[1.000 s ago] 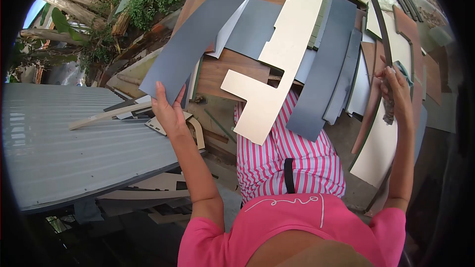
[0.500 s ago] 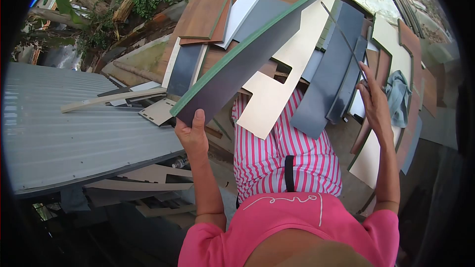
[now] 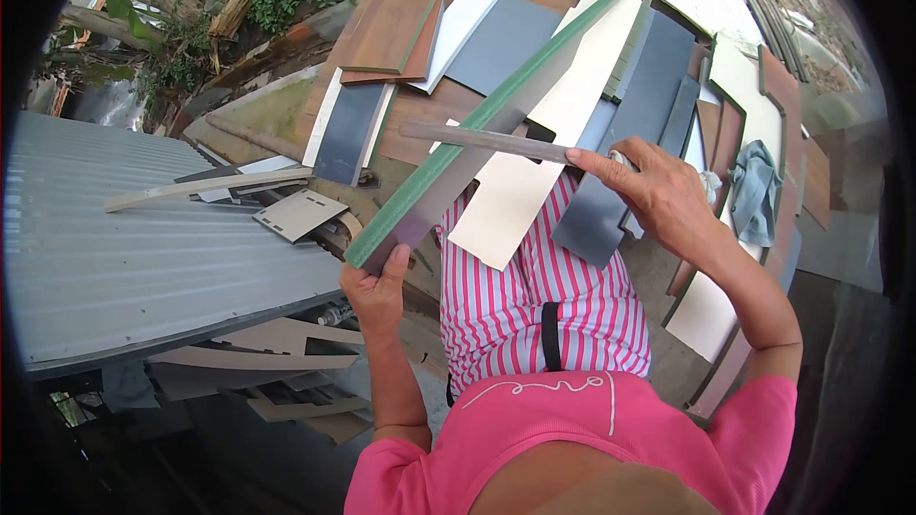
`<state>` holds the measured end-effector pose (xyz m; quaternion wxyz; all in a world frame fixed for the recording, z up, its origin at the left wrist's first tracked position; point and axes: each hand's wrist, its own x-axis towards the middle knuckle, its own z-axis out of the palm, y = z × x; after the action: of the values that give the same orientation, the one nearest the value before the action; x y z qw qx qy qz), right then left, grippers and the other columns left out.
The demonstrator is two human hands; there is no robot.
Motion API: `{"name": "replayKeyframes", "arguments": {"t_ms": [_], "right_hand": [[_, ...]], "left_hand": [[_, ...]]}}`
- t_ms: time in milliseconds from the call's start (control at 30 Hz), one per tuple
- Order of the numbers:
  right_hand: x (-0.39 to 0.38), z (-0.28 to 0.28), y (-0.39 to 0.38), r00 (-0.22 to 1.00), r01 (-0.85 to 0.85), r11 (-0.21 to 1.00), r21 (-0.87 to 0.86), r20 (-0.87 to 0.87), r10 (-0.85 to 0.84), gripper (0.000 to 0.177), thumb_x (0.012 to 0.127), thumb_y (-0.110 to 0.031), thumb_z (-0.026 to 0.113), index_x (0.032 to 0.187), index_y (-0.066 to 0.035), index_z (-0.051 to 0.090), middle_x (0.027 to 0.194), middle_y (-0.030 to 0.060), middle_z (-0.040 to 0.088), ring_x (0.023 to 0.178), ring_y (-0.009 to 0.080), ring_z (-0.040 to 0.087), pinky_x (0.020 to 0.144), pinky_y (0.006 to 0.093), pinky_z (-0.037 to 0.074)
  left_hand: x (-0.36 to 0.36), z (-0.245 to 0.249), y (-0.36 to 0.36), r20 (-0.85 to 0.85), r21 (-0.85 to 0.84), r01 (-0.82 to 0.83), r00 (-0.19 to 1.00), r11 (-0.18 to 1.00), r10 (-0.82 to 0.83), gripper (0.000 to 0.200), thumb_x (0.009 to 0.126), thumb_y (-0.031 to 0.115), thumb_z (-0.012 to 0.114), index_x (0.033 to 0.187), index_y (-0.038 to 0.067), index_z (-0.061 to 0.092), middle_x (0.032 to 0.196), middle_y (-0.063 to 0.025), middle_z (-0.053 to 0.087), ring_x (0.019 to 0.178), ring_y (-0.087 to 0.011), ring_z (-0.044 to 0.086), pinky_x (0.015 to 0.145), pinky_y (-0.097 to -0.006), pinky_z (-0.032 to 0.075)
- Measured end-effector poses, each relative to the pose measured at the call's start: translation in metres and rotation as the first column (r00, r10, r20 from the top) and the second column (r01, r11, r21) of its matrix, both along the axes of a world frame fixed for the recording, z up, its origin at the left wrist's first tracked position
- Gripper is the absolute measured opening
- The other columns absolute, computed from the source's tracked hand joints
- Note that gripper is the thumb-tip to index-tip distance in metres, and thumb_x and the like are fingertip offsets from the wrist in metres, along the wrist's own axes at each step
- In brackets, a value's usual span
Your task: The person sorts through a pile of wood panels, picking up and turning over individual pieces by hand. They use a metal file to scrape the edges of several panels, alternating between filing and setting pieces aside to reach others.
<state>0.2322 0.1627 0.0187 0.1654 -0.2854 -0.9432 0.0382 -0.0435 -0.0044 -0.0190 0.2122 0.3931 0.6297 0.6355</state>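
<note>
While my left hand [image 3: 377, 291] pinched the near end of the green-edged board [image 3: 496, 109] between thumb and fingers, the board's long axis ran up and rightward from that grip, above the board pile [image 3: 654, 76] toward its far edge; my right hand [image 3: 668, 198] gripped the near end of the file-like bar [image 3: 515, 144]; the bar pointed leftward, crossing the green edge forward of and between both hands; contact could not be confirmed.

The single head view looks forward and steeply down from above and behind the left hand [image 3: 376, 298] and right hand [image 3: 674, 195], near them, its wide, curved field black at the corners
</note>
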Motion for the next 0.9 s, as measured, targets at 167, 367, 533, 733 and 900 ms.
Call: {"name": "replayKeyframes", "arguments": {"t_ms": [167, 367, 533, 733, 900], "right_hand": [[0.03, -0.045, 0.106, 0.938, 0.276, 0.959, 0.056, 0.203, -0.282, 0.052, 0.091, -0.012, 0.049, 0.135, -0.038, 0.039, 0.082, 0.0083, 0.054, 0.067, 0.0221, 0.058, 0.056, 0.0342, 0.052], [0.082, -0.112, 0.261, 0.86, 0.472, 0.88, 0.05, 0.196, -0.472, 0.044, 0.095, -0.021, 0.042, 0.136, -0.034, 0.038, 0.096, 0.0101, 0.06, 0.081, 0.0299, 0.062, 0.069, 0.0401, 0.052], [0.113, -0.139, 0.32, 0.644, 0.749, 0.662, 0.012, 0.223, -0.732, 0.043, 0.092, -0.015, 0.038, 0.133, -0.027, 0.043, 0.105, 0.0164, 0.062, 0.097, 0.0339, 0.06, 0.08, 0.0447, 0.048], [0.1, -0.153, 0.289, 0.71, 0.676, 0.695, -0.247, -0.034, -0.703, 0.041, 0.092, -0.022, 0.041, 0.133, -0.019, 0.044, 0.102, 0.0185, 0.063, 0.1, 0.0331, 0.059, 0.084, 0.0415, 0.046], [0.074, -0.115, 0.21, 0.77, 0.445, 0.71, -0.546, -0.171, -0.614, 0.042, 0.094, -0.025, 0.045, 0.135, -0.018, 0.043, 0.078, 0.009, 0.057, 0.075, 0.0169, 0.055, 0.074, 0.0299, 0.043]], "left_hand": [[-0.007, -0.01, -0.01, 0.044, 0.028, -0.043, 0.998, 0.999, 0.041, 0.028, 0.077, 0.008, 0.072, 0.1, -0.004, 0.062, 0.092, -0.0042, 0.063, 0.081, -0.0109, 0.056, 0.075, -0.0243, 0.044], [-0.006, -0.012, -0.016, 0.111, -0.016, -0.079, 0.991, 0.997, 0.08, 0.027, 0.078, 0.009, 0.071, 0.101, -0.003, 0.063, 0.093, -0.0041, 0.064, 0.082, -0.0113, 0.057, 0.076, -0.0249, 0.044], [-0.008, -0.012, -0.013, 0.155, 0.035, -0.06, 0.986, 0.998, 0.054, 0.026, 0.08, 0.009, 0.069, 0.102, -0.003, 0.062, 0.095, -0.0051, 0.064, 0.085, -0.0123, 0.058, 0.079, -0.026, 0.045], [-0.008, -0.015, -0.012, 0.185, -0.101, -0.113, 0.974, 0.988, 0.13, 0.042, 0.081, 0.007, 0.064, 0.12, -0.002, 0.052, 0.105, -0.0065, 0.06, 0.093, -0.0133, 0.056, 0.086, -0.0267, 0.043], [-0.003, -0.012, -0.001, 0.271, -0.062, -0.112, 0.955, 0.992, 0.124, 0.051, 0.085, 0.012, 0.052, 0.133, 0.001, 0.037, 0.11, -0.0105, 0.054, 0.1, -0.0178, 0.054, 0.088, -0.0305, 0.043]]}}
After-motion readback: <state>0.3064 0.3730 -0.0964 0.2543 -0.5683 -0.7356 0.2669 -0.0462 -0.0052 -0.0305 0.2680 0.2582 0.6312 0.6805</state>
